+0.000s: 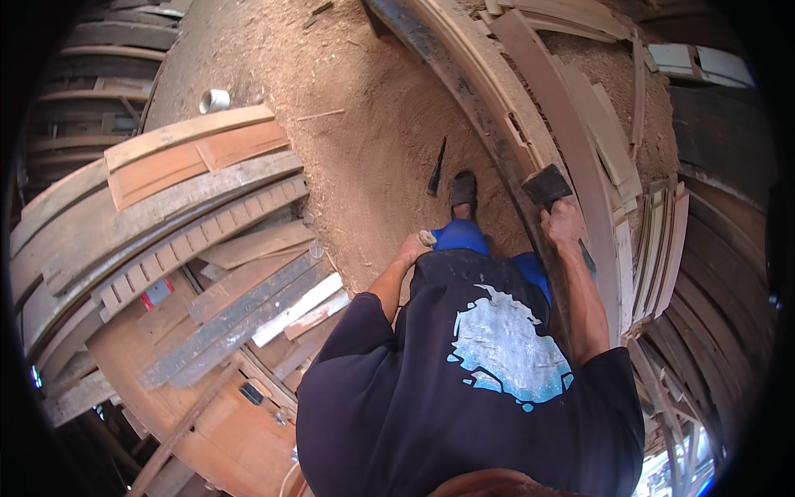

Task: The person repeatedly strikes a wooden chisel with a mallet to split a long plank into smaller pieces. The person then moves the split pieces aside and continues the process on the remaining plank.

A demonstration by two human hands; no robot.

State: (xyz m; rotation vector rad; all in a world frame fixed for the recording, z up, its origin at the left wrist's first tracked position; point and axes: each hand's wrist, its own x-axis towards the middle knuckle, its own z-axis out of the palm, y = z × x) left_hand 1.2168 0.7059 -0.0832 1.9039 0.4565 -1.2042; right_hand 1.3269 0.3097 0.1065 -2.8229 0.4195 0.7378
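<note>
Mallet [547,185] is clasped in right grip [563,222], best held square to timber [497,89] alongside; left grip's [411,248] state can't be told.

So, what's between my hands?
The head view shows a blue-clad leg, sawdusty ground and a long dark beam between your left hand and right hand.

Left of the left hand [411,249], wooden planks [170,203] are lying piled up; farther ahead, a white cylinder [214,101] is resting!
</note>
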